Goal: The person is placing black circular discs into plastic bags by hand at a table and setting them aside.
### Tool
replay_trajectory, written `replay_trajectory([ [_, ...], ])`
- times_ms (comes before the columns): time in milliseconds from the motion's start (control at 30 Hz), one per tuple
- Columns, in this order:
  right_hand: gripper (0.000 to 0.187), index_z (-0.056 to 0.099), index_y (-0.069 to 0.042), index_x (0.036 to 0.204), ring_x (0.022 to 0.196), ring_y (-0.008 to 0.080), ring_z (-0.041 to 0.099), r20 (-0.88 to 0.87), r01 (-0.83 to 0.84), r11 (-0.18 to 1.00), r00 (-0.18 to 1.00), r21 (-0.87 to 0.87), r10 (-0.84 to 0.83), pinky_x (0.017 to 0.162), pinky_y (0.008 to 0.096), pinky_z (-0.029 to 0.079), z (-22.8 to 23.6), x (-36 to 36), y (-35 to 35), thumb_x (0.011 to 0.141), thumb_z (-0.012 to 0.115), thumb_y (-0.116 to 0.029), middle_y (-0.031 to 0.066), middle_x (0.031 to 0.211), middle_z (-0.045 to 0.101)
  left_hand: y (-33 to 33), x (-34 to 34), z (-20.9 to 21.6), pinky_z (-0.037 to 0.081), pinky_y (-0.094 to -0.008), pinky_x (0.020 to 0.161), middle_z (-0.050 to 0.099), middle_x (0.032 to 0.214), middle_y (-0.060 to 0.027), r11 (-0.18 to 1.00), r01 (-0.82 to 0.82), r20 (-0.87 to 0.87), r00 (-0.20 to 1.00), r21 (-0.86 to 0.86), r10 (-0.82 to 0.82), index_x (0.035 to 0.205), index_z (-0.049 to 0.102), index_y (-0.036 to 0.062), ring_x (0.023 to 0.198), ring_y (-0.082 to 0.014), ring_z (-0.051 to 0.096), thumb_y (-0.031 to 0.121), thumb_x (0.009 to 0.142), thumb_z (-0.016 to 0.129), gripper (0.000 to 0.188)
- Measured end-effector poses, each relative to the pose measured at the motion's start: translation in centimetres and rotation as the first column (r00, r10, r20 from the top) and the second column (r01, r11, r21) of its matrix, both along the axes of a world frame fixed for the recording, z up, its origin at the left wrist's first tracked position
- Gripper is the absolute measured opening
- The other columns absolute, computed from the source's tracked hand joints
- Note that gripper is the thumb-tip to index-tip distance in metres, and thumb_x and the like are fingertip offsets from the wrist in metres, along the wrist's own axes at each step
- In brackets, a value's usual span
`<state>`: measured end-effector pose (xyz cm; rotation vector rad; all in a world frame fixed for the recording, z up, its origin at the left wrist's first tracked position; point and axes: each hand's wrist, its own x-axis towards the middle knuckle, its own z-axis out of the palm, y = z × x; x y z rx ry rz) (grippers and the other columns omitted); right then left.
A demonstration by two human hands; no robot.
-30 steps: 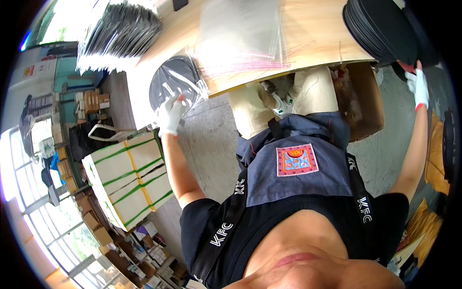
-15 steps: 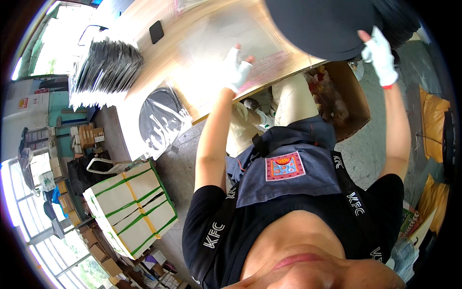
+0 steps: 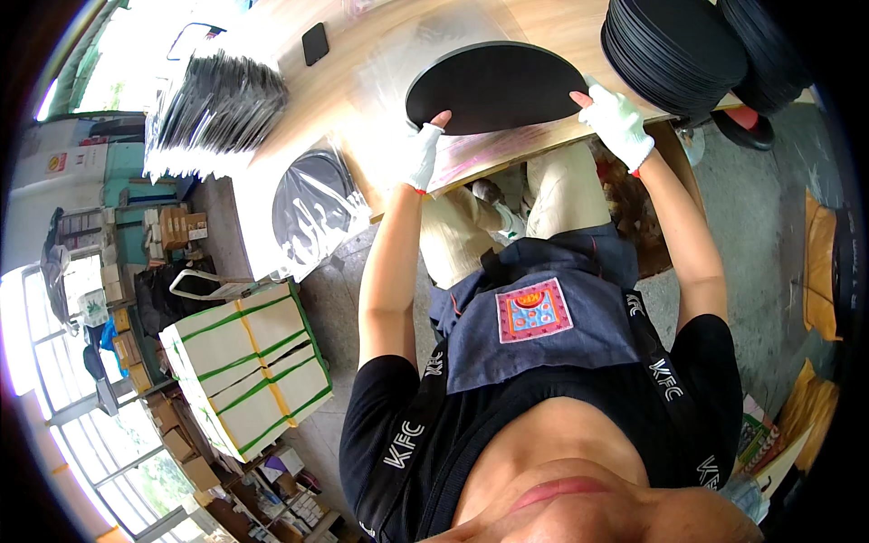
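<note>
A thin, round black disc [image 3: 496, 89] is held tilted over the table's front edge, between my two hands. My left hand [image 3: 422, 156], in a white glove with bare fingertips, grips its left rim, thumb on the face. At the right rim, my right hand [image 3: 617, 127] pinches it in a similar glove. Behind and below the disc lie clear plastic bags [image 3: 385, 61], partly covered by it. To the right rises a stack of black discs [image 3: 670, 54], with another stack beside it. A disc in a clear bag [image 3: 312, 208] lies at the table's left front.
A pile of bagged black discs [image 3: 217, 113] stands at the far left of the wooden table [image 3: 362, 18], near a black phone [image 3: 315, 43]. Below the right front edge is a cardboard box [image 3: 674, 154] with scraps. White boxes [image 3: 253, 371] with green straps stand on the floor at left.
My right hand has brought the disc from the right-hand stack to the middle, in front of me. My left hand, earlier open above the bags, now grips its left rim.
</note>
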<state>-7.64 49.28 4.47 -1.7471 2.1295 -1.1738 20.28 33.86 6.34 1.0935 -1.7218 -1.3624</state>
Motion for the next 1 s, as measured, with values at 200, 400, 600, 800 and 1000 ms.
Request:
replay_trajectory([
  [200, 0.042, 0.047, -0.003, 0.131, 0.044, 0.0077, 0.050, 0.694, 0.054, 0.986, 0.704, 0.158, -0.150, 0.042, 0.0209, 0.038, 2.8, -0.6, 4.3, 0.095, 0.055, -0.022, 0.0031, 0.059, 0.057, -2.9, 0.1, -2.0, 0.043, -0.0374, 0.092, 0.059, 0.110, -0.0162, 0.925, 0.298, 0.613, 0.784, -0.237, -0.095, 0.113, 0.055, 0.0071, 0.104, -0.0303, 0.056, 0.032, 0.089, 0.056, 0.034],
  [400, 0.047, 0.040, -0.002, 0.138, 0.057, -0.0009, 0.053, 0.985, -0.101, 0.987, 0.131, 0.124, -0.110, 0.044, 0.0143, 0.040, 1.8, -0.5, 6.0, 0.094, 0.052, -0.015, 0.0009, 0.106, 0.063, -6.4, 1.2, -7.5, 0.048, -0.0407, 0.081, 0.062, 0.098, -0.0153, 0.654, 0.565, 0.816, 0.560, -0.504, 0.145, 0.101, 0.060, 0.0124, 0.093, -0.0330, 0.059, 0.020, 0.075, 0.060, 0.027],
  [600, 0.050, 0.040, 0.002, 0.137, 0.080, 0.0020, 0.057, 0.999, -0.287, 0.957, 0.025, 0.049, -0.044, 0.053, 0.0142, 0.042, -3.1, 3.6, 4.7, 0.091, 0.053, -0.013, 0.0029, 0.114, 0.061, -7.3, 1.6, -5.5, 0.049, -0.0407, 0.079, 0.064, 0.093, -0.0104, 0.734, 0.510, 0.774, 0.632, -0.450, 0.035, 0.088, 0.065, 0.0144, 0.093, -0.0283, 0.061, 0.019, 0.076, 0.057, 0.015],
  [800, 0.050, 0.040, 0.003, 0.138, 0.106, 0.0070, 0.053, 0.997, -0.346, 0.938, 0.082, 0.017, 0.012, 0.080, 0.0171, 0.042, -1.2, 5.5, 4.6, 0.091, 0.052, -0.013, 0.0048, 0.123, 0.057, -5.8, 1.4, -3.3, 0.049, -0.0397, 0.079, 0.064, 0.099, -0.0088, 0.730, 0.556, 0.846, 0.530, -0.397, 0.056, 0.090, 0.064, 0.0151, 0.100, -0.0290, 0.058, 0.017, 0.078, 0.056, 0.015],
  [1000, 0.050, 0.042, 0.002, 0.137, 0.095, 0.0034, 0.055, 0.999, -0.316, 0.949, 0.035, 0.003, 0.009, 0.069, 0.0156, 0.043, -1.1, 5.6, 5.5, 0.091, 0.052, -0.015, 0.0017, 0.118, 0.060, -8.2, 1.4, -6.4, 0.050, -0.0389, 0.077, 0.063, 0.095, -0.0084, 0.619, 0.569, 0.804, 0.566, -0.542, 0.183, 0.093, 0.062, 0.0147, 0.096, -0.0295, 0.058, 0.008, 0.077, 0.054, 0.018],
])
